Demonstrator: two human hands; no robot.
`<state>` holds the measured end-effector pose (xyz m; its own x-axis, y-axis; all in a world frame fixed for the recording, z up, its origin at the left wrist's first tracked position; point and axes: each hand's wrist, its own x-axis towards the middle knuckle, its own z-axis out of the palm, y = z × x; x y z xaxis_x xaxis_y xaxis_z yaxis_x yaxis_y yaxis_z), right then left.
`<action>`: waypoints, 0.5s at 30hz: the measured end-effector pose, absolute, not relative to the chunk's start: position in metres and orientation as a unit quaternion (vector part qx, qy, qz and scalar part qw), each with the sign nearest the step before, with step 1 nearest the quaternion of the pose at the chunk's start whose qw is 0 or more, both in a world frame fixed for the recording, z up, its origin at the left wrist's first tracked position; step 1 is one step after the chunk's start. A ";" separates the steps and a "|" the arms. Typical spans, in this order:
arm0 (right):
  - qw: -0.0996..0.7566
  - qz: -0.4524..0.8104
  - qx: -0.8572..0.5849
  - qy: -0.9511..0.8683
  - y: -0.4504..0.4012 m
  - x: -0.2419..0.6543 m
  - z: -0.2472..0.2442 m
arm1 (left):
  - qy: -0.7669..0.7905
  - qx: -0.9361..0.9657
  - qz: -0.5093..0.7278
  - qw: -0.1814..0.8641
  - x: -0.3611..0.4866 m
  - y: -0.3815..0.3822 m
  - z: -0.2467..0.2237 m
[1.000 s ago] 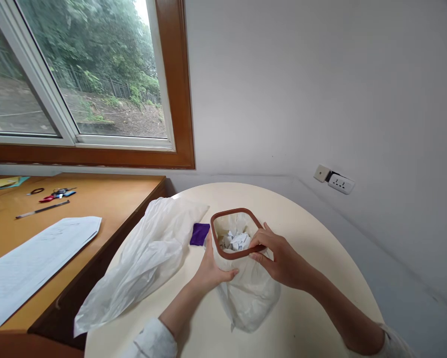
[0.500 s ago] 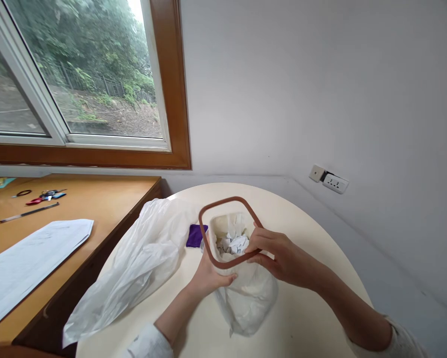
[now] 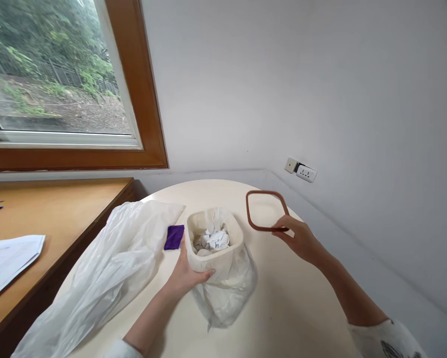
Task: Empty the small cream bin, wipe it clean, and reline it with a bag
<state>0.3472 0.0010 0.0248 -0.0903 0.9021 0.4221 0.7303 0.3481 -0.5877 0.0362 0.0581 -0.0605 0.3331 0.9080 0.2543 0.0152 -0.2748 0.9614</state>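
Rim removal, apparently: brown rounded-square plastic ring point(image 3: 260, 228) hung right of bag-lined cream plastic bin point(image 3: 238, 235).
Right hand point(image 3: 298, 236) pinched it; half-curled left hand point(image 3: 186, 274) gripped the bin; steadiness seemed needed next.

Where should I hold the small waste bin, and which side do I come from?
The waste bin is probably best held by its left wall, just below the rim, from the left, where your left hand sits. The loose plastic bag bulges at the near right, offering a softer, less steady hold.
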 end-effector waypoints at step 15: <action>0.160 0.240 -0.688 -0.666 -0.047 0.379 -0.045 | 0.363 0.640 0.457 0.500 0.036 0.054 -0.049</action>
<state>0.3791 -0.0474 -0.0446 -0.0029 0.9931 -0.1169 0.8392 -0.0611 -0.5403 0.0355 0.0538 -0.0490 0.3197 0.9212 0.2216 0.0072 -0.2362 0.9717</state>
